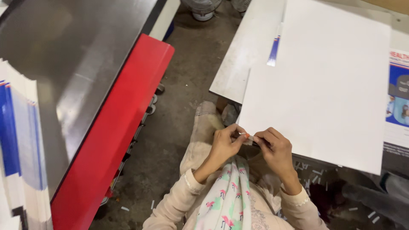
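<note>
Grey metal machine table point(72, 64) with red edge point(119, 127) at left, beside stacked printed sheets point(17, 140). White paper stack point(319, 85) on a pale worktable point(238, 55) at right, near edge overhanging the lap. Left hand point(223, 147) and right hand point(277, 151) together just below that edge, fingertips pinched on a small clear strip point(248, 138). Paper scraps point(315, 172) littering concrete floor point(179, 106).

Small object point(248, 138) between fingers too small; stack point(17, 145) cropped.
</note>
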